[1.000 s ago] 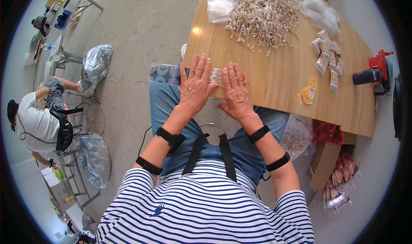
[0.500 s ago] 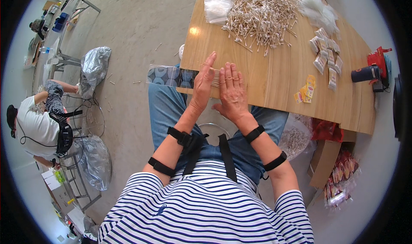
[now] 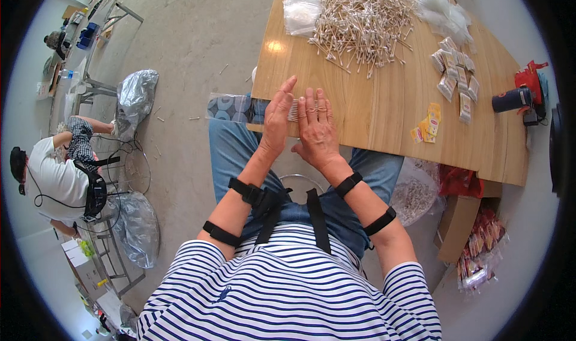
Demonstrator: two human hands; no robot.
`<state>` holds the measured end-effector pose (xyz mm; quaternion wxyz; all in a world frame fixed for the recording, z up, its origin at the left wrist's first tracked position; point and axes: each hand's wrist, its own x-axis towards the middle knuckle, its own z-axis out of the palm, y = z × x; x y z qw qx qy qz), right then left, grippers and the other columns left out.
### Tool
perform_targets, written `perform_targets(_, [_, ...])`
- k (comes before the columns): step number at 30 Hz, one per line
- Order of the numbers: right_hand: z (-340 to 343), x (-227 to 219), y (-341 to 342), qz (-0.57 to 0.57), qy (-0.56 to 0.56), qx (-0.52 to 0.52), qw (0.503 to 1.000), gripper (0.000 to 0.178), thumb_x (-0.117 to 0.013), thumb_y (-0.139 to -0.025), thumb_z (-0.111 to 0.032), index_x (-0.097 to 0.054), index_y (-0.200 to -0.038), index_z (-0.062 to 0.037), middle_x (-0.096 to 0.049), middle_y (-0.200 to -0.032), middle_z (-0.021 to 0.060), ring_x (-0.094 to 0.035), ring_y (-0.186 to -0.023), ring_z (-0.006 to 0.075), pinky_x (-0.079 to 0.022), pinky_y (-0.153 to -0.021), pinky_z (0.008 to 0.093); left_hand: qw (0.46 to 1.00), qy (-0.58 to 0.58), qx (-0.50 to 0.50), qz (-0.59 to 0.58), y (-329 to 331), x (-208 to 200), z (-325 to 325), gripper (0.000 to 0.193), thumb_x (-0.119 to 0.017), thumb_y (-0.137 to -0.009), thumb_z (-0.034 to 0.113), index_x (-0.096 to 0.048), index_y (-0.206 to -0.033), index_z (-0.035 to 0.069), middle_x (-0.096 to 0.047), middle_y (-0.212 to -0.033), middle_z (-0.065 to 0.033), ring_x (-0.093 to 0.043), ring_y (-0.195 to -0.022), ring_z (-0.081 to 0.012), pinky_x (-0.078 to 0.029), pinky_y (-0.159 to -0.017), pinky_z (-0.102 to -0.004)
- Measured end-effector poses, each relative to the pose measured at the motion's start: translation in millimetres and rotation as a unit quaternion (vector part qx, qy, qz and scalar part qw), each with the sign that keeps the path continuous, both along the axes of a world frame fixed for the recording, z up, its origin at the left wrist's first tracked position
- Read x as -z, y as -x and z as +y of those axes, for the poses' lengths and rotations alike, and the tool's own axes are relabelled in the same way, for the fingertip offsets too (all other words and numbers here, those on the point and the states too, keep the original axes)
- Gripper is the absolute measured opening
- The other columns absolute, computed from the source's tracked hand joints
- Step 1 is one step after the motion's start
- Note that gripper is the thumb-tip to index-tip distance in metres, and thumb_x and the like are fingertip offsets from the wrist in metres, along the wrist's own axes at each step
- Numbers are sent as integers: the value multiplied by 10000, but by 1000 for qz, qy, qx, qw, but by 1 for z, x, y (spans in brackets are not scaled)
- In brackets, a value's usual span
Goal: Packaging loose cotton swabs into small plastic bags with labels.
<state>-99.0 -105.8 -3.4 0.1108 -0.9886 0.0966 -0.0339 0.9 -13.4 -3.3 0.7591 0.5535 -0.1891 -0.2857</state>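
Observation:
A row of cotton swabs (image 3: pixel 293 110) lies on the wooden table's near-left edge, between my two hands. My left hand (image 3: pixel 278 120) stands on its side at the left end of the row, fingers stretched out. Flat over the right part of the swabs rests my right hand (image 3: pixel 318 128), fingers straight and side by side, hiding what is beneath. A clear plastic sleeve with a blue circle pattern (image 3: pixel 229 107) sticks out past the table edge, left of my left hand. Farther back is a large heap of loose cotton swabs (image 3: pixel 363 26).
Clear bags (image 3: pixel 301 13) lie left of the heap, more bags (image 3: pixel 444 14) right of it. Filled swab packs (image 3: pixel 461 71), yellow cards (image 3: pixel 429 125) and a dark bottle (image 3: pixel 511 100) occupy the table's right. Another person (image 3: pixel 57 173) sits at far left.
My right hand has shifted a little left, closer to my left hand, and the visible strip of swabs between them is in a slightly different place. My left hand has barely moved.

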Motion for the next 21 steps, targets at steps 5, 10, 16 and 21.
perform_targets(5, [-1, 9, 0, -20, 9, 4, 1000, 1204, -891, -578, -412, -274, -1516, 21, -220, -1601, 222, -154, -1504, 412, -135, -1242, 479, 839, -289, 97, -451, 5, -18, 30, 841, -661, -756, 71, -315, -1519, -14, -302, -1589, -190, -195, -1515, -318, -141, -1236, -432])
perform_targets(10, [0, 8, -1, -20, 10, 7, 1000, 1149, -871, -594, -338, -285, -1513, 24, -226, -1601, 217, -158, -1505, 406, -140, -1242, 476, 680, -446, 131, -567, 21, -19, 33, 1039, -768, -656, 122, -247, -1547, 0, -204, -1628, -175, -141, -1528, -332, -132, -1232, -484])
perform_targets(16, [-3, 7, 1, -53, 8, 3, 999, 1080, -845, -640, -248, -276, -1511, 41, -217, -1603, 224, -155, -1512, 385, -138, -1236, 495, 661, -465, 59, -585, 25, 3, 23, 1289, -912, -512, 258, -200, -1557, 9, -176, -1635, -164, -131, -1531, -315, -134, -1230, -499])
perform_targets(21, [-6, -24, 48, -9, -49, 20, 999, 1147, -864, -638, -295, -229, -1528, 51, -174, -1614, 239, -103, -1526, 375, -109, -1222, 534, 636, -493, 66, -590, 26, 4, 23, 1130, -845, -591, 172, -255, -1539, 2, -209, -1628, -157, -179, -1524, -298, -155, -1222, -513])
